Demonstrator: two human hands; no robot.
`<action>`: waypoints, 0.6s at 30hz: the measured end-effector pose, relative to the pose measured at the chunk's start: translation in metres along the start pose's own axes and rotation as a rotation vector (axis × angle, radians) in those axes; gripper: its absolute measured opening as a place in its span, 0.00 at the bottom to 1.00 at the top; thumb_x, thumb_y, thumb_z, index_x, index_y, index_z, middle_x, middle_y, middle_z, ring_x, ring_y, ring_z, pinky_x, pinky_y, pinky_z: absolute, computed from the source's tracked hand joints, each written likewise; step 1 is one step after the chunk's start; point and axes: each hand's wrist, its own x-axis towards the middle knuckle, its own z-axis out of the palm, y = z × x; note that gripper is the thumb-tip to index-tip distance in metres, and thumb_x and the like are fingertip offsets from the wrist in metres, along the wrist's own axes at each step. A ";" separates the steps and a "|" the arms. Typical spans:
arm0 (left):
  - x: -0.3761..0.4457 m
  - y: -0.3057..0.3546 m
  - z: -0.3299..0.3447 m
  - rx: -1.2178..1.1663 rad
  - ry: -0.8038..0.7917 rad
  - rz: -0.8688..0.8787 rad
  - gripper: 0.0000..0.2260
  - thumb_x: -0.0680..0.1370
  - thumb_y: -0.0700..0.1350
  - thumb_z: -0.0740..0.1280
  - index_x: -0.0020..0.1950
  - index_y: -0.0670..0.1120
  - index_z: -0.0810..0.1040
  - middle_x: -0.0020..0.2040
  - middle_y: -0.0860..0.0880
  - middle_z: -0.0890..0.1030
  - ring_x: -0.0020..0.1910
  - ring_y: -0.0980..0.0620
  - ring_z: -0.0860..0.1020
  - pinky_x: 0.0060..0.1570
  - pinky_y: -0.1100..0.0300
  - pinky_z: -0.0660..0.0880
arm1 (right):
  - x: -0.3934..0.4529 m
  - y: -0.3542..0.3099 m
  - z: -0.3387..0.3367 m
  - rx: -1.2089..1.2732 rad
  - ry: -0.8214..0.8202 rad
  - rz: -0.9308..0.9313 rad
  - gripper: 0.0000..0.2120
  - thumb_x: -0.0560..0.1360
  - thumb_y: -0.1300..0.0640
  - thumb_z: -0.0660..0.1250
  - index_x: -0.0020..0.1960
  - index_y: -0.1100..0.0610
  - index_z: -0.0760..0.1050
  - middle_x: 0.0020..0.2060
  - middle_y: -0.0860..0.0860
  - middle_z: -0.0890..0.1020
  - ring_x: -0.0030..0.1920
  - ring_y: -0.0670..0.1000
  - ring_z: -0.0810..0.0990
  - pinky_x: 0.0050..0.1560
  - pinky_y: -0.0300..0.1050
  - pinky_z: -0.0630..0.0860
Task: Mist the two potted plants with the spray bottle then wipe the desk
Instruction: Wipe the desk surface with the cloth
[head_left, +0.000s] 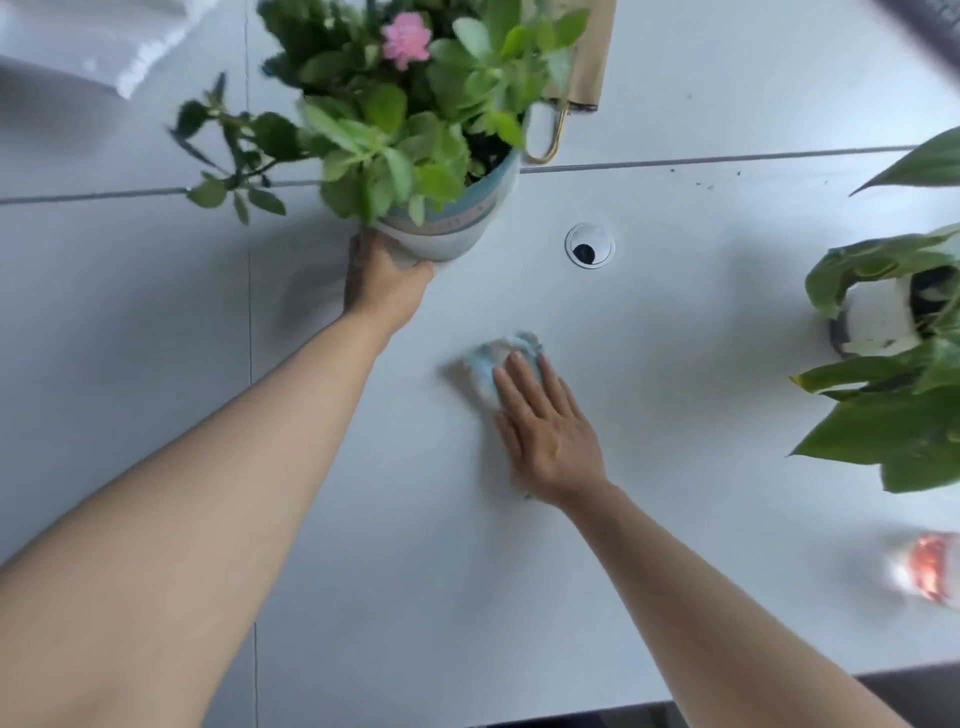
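Wiping stage. My right hand (545, 415) lay flat, fingers straight, pressing a soft blue cloth (493, 358) onto the table (675, 571); the cloth bunched ahead of the fingertips and looked light and limp, best driven under a spread palm. Beyond my left hand (382, 283), whose fingers curled round its lower wall, stood the flowering pot (447, 234), seemingly tilted or lifted, top-heavy, best held low. The second plant (883, 312) stood well right; the blurred object (930, 566) beside it was probably the spray bottle.

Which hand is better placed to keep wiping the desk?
Right. The right hand lies flat on the cloth on the desk; the left hand grips the flowering plant's pot.
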 end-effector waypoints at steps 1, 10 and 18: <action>-0.006 0.005 -0.001 -0.002 -0.047 0.007 0.33 0.69 0.50 0.67 0.73 0.50 0.64 0.69 0.48 0.72 0.68 0.49 0.70 0.67 0.52 0.69 | -0.001 0.004 -0.002 -0.007 0.012 0.077 0.25 0.82 0.48 0.52 0.77 0.55 0.64 0.77 0.53 0.63 0.78 0.59 0.59 0.75 0.54 0.61; -0.060 -0.085 -0.060 -0.060 0.328 -0.114 0.19 0.76 0.40 0.59 0.68 0.42 0.70 0.64 0.42 0.73 0.63 0.46 0.73 0.62 0.55 0.70 | 0.090 -0.039 -0.005 -0.004 0.048 0.444 0.28 0.83 0.48 0.49 0.80 0.55 0.48 0.80 0.56 0.48 0.80 0.61 0.44 0.78 0.52 0.42; -0.083 -0.163 -0.126 -0.023 0.480 -0.154 0.17 0.77 0.41 0.57 0.65 0.41 0.72 0.63 0.43 0.73 0.63 0.44 0.72 0.64 0.49 0.69 | 0.171 -0.131 0.013 -0.086 -0.147 0.061 0.29 0.83 0.43 0.43 0.81 0.53 0.44 0.80 0.54 0.44 0.79 0.59 0.38 0.79 0.53 0.38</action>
